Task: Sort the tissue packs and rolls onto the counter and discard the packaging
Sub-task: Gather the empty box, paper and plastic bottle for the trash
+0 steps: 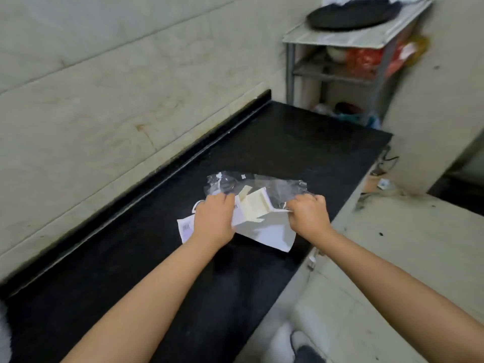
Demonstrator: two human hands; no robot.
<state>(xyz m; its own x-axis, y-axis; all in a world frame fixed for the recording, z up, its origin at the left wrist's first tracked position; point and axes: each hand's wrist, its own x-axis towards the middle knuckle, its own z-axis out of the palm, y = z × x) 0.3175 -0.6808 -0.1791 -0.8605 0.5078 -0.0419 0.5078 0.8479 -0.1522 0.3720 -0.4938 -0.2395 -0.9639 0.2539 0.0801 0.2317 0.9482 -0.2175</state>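
Note:
On the black counter [301,132] lies a white plastic wrapper [264,231] with a barcode label at its left end. A cream tissue pack [255,204] shows in the gap between my hands. Clear crumpled film [262,183] spreads just behind the pack. My left hand [213,218] grips the wrapper's left side, fingers curled over its edge. My right hand [309,213] pinches the wrapper's right edge near the film. The wrapper hides the lower part of the pack.
A tiled wall runs along the counter's left. At the far end stands a metal shelf rack [340,72] with a dark round tray [353,13] on top and red bags inside. The tiled floor [392,258] lies right of the counter, with cables near the wall.

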